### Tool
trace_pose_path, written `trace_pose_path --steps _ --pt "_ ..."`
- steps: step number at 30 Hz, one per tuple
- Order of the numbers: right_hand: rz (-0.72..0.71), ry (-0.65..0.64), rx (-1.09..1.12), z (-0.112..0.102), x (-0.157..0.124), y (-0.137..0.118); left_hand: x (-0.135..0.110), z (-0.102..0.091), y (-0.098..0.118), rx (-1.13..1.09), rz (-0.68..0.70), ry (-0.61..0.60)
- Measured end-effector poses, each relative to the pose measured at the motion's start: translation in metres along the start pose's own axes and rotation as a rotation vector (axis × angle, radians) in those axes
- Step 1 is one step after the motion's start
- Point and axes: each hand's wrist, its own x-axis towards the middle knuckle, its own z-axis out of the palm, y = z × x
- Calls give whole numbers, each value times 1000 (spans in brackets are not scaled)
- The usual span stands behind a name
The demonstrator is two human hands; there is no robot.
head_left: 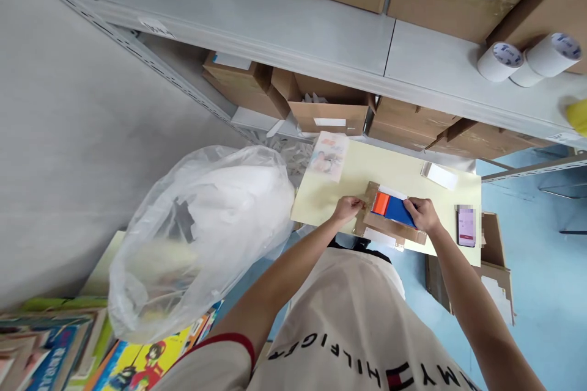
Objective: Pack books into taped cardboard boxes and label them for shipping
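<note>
Over the table (380, 162), right hand (422, 214) grips blue packet (397, 210); left hand's (347, 209) hold is unclear.

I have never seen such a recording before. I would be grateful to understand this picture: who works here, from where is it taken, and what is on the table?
There is no machine: a person works with a bare left hand and right hand. A camera worn on the head looks forward and down, so the shirt shows too.

On the pale yellow table lie a phone, a small white box, a pale printed packet and cardboard. The right hand holds a flat blue-and-orange item over the cardboard. The left is at its left edge; its hold is unclear.
</note>
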Motion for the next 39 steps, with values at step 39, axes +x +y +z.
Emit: trace_pose_path --steps 39 --pt "37 -130 -228 -54 -26 118 0 -57 31 1061 632 -219"
